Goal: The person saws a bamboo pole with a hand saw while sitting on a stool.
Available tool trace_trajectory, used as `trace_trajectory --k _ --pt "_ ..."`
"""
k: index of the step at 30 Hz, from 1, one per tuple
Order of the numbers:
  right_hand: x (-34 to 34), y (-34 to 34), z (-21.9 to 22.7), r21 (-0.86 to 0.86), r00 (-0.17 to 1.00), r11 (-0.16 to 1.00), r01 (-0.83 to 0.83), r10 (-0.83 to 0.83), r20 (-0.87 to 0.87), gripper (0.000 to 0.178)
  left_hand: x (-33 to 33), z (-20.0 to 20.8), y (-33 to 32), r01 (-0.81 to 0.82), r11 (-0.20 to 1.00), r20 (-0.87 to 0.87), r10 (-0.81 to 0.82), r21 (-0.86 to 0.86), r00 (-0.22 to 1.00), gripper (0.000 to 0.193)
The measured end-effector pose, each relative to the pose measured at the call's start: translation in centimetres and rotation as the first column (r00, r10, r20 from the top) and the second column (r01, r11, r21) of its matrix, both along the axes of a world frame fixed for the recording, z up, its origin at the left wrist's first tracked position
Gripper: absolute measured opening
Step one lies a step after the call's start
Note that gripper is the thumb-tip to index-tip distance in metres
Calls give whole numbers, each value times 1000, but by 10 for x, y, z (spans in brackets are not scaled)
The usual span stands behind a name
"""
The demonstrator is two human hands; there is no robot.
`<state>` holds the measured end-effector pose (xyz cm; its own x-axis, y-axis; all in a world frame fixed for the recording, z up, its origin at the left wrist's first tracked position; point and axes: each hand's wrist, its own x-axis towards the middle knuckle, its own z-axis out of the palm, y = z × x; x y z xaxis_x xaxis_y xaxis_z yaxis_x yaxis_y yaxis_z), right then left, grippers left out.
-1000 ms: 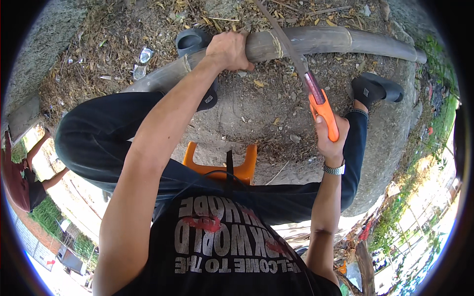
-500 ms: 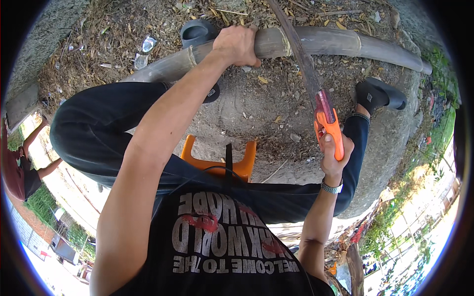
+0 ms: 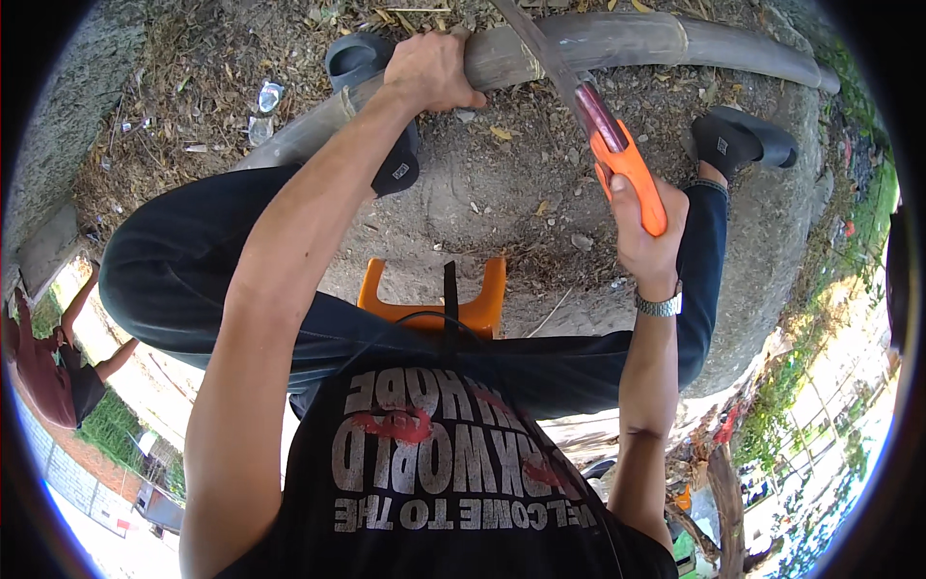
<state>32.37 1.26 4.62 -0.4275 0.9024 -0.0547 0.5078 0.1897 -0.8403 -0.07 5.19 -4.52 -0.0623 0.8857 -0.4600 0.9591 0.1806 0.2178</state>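
Note:
A thick grey bamboo pole (image 3: 617,41) lies across the ground in front of me, bending in the picture toward both sides. My left hand (image 3: 431,73) presses down on it with the fingers wrapped round its far side. My right hand (image 3: 652,230) is closed on the orange handle (image 3: 632,183) of a handsaw. Its long grey blade (image 3: 542,50) slants far and to the left, crossing the pole just right of my left hand. The blade's tip runs out of the picture at the top.
An orange plastic stool (image 3: 479,311) stands under me, between my legs. A dark slipper (image 3: 359,60) lies beyond my left foot. Crumpled clear plastic (image 3: 270,96) and dry leaves litter the dirt. At the far left is another person (image 3: 58,376). A rough wall (image 3: 72,106) rises on the left.
My right hand has pushed the saw away from me and a little left, so the handle is nearer the pole. My left hand stays on the pole; the whole view has shifted slightly.

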Motion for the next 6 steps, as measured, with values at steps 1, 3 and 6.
trace_trajectory --k 1,3,6 --pt "5 1 1 -59 999 997 47 -48 -15 13 -2 0 -1 -4 999 26 3 32 1000 80" --pt "29 -12 12 -156 990 979 131 -138 -35 16 2 -1 2 2 1000 20 -2 30 1000 82" --pt "47 -33 24 -273 988 952 136 -150 -28 40 11 6 -1 15 1000 -3 -15 -23 1000 88"
